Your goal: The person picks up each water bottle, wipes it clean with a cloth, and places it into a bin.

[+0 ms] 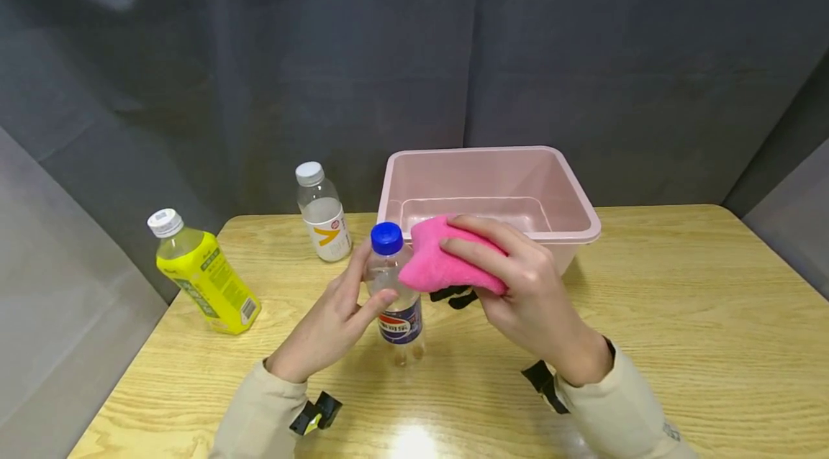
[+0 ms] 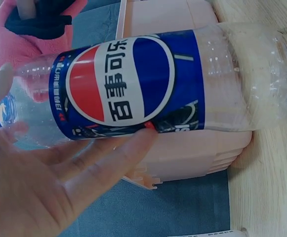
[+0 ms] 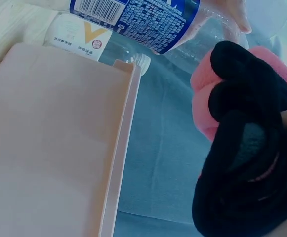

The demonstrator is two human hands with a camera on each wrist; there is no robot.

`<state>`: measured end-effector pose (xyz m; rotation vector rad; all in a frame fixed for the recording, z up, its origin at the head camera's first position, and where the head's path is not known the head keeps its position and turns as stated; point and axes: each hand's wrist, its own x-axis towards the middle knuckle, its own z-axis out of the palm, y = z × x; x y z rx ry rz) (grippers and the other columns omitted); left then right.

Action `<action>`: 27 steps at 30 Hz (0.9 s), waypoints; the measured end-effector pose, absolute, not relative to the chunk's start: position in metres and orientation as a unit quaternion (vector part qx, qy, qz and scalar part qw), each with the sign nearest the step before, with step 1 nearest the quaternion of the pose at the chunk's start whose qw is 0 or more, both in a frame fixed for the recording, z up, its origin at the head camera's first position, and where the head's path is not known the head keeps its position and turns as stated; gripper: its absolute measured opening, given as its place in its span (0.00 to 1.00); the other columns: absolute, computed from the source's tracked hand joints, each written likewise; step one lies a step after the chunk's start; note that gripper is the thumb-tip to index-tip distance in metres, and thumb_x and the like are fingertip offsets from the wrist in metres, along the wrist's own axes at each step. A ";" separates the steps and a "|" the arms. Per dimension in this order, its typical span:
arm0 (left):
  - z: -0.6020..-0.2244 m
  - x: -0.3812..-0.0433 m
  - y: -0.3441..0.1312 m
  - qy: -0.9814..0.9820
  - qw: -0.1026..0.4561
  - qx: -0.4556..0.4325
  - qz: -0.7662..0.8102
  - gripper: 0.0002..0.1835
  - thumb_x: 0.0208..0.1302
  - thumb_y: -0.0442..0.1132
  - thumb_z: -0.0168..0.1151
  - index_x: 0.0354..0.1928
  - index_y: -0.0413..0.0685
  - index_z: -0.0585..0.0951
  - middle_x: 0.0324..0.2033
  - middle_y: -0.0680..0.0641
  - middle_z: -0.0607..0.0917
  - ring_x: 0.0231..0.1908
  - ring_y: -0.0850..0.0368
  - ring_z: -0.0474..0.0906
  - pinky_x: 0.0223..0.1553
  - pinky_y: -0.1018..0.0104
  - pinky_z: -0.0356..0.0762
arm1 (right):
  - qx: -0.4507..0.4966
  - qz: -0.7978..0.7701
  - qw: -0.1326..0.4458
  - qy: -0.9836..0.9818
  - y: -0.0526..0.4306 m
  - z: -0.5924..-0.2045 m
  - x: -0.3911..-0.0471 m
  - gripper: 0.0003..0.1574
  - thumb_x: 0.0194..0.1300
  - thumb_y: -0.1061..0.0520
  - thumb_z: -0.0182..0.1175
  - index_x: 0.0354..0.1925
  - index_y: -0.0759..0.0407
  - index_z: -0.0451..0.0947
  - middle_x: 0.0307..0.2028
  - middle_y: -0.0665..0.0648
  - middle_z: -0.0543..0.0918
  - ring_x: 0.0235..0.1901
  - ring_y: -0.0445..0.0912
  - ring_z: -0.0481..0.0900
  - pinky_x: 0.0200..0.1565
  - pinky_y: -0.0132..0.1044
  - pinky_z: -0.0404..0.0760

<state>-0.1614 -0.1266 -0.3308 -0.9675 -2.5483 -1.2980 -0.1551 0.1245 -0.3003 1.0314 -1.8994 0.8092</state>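
Observation:
My left hand [image 1: 327, 333] holds a clear plastic Pepsi bottle [image 1: 400, 327] around its upper part, thumb on the near side and fingers behind. The bottle is upright, with a blue cap [image 1: 386, 238] and a blue label, and looks empty. In my right hand [image 1: 534, 293] is a soft pink plush thing [image 1: 447, 261], gripped from above close beside the bottle's shoulder. Black fabric parts [image 3: 242, 98] of the plush face the right wrist camera. Its whole shape is hidden by the hand.
A pale pink plastic bin [image 1: 583, 225] stands behind my right hand. To its left is a bottle with a white cap and white label [image 1: 330, 232]; farther left, a yellow-labelled bottle [image 1: 216, 279]. A dark curtain [image 1: 363, 49] hangs behind the wooden table [image 1: 680, 315].

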 end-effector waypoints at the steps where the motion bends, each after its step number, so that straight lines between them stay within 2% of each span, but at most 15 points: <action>1: -0.331 -0.161 -0.126 -0.843 0.061 -0.319 -0.428 0.35 0.78 0.45 0.55 0.78 0.50 0.51 0.64 0.39 0.76 0.59 0.44 0.77 0.55 0.45 0.80 | 0.407 0.324 0.405 -0.752 0.125 -0.300 -0.155 0.28 0.49 0.81 0.60 0.47 0.63 0.87 0.53 0.64 0.84 0.51 0.59 0.83 0.60 0.40 0.78; 8: -0.331 -0.161 -0.127 -0.848 0.059 -0.310 -0.425 0.36 0.78 0.47 0.55 0.78 0.48 0.50 0.63 0.39 0.76 0.57 0.44 0.78 0.51 0.47 0.82 | 0.423 0.299 0.391 -0.761 0.127 -0.299 -0.156 0.30 0.47 0.80 0.62 0.47 0.60 0.87 0.53 0.62 0.84 0.50 0.57 0.84 0.49 0.52 0.84; 13: -0.330 -0.161 -0.127 -0.850 0.056 -0.307 -0.424 0.36 0.78 0.47 0.55 0.78 0.47 0.50 0.63 0.39 0.76 0.57 0.44 0.78 0.51 0.48 0.82 | 0.437 0.256 0.363 -0.782 0.131 -0.300 -0.157 0.31 0.47 0.80 0.63 0.46 0.56 0.88 0.52 0.61 0.85 0.48 0.57 0.85 0.46 0.53 0.85; 17: -0.330 -0.161 -0.126 -0.853 0.052 -0.300 -0.423 0.37 0.77 0.48 0.56 0.78 0.46 0.50 0.63 0.37 0.76 0.58 0.42 0.77 0.53 0.44 0.81 | 0.443 0.212 0.326 -0.808 0.134 -0.302 -0.157 0.36 0.41 0.81 0.62 0.46 0.53 0.88 0.51 0.58 0.84 0.46 0.56 0.85 0.43 0.53 0.86; 21: -0.330 -0.161 -0.126 -0.855 0.050 -0.296 -0.423 0.38 0.77 0.48 0.56 0.79 0.46 0.49 0.64 0.36 0.74 0.60 0.40 0.76 0.54 0.41 0.79 | 0.461 0.163 0.234 -0.841 0.135 -0.308 -0.158 0.39 0.39 0.80 0.64 0.47 0.50 0.88 0.50 0.55 0.85 0.45 0.52 0.85 0.38 0.48 0.86; 27: -0.330 -0.159 -0.124 -0.857 0.050 -0.295 -0.419 0.39 0.78 0.50 0.54 0.79 0.46 0.48 0.68 0.34 0.70 0.63 0.36 0.73 0.57 0.37 0.76 | 0.467 0.123 0.014 -0.876 0.119 -0.331 -0.162 0.28 0.46 0.76 0.68 0.36 0.43 0.86 0.40 0.46 0.86 0.36 0.43 0.84 0.31 0.37 0.81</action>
